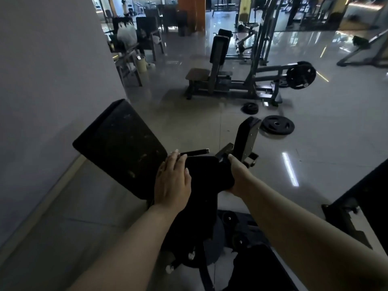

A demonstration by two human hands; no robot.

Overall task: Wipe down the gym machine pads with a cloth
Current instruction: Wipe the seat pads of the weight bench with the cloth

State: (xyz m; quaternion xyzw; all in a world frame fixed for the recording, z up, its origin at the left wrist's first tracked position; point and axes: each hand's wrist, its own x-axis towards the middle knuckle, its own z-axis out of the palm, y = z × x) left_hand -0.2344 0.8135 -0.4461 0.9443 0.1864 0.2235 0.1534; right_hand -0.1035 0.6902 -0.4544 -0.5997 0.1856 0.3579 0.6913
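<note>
The gym machine stands right below me in dim light. Its large, worn black pad [119, 143] tilts up at the left. A small black pad [207, 171] sits in the middle between my hands. My left hand [173, 181] lies flat on that pad's left side, fingers straight. My right hand [236, 175] grips the pad's right edge, thumb on top and fingers hidden behind it. Another narrow black pad [247, 133] stands upright just beyond my right hand. I cannot make out a cloth against the dark surfaces.
A grey wall [52, 91] runs close along the left. Two weight plates [277, 127] lie on the tiled floor ahead, behind them a plate-loaded machine [231, 80]. A dark frame [361, 206] stands at the right. A person sits on chairs at the far left [126, 34].
</note>
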